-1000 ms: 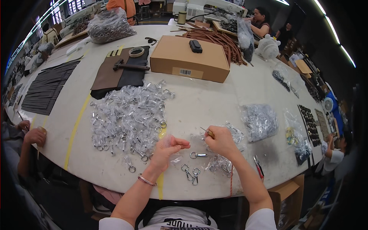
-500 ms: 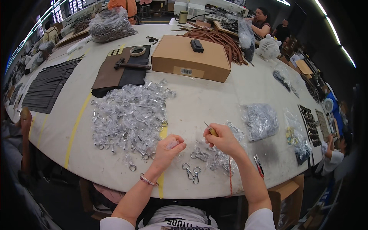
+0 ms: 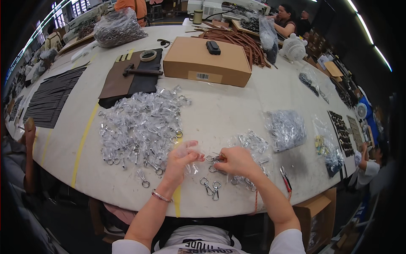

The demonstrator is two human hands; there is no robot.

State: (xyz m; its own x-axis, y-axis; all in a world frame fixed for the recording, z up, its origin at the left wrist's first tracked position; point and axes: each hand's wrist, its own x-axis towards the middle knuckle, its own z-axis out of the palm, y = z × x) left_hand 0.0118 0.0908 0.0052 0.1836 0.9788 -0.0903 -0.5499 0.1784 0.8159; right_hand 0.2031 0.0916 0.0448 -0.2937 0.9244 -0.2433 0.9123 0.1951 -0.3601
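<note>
Your left hand [image 3: 177, 164] grips clear plastic [image 3: 192, 169]; your right hand [image 3: 237, 161] pinches what seems a metal clasp [image 3: 216, 159], which a loose pinch could drop.

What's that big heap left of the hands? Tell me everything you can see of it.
The heap is a low pile of many silvery, metal-looking clips with rings, jumbled at all angles, most wrapped in clear, crinkled plastic. It rests on the white table; its upper edge reaches the dark sheet. The left hand is close to its lower right; whether they touch is unclear.
</note>
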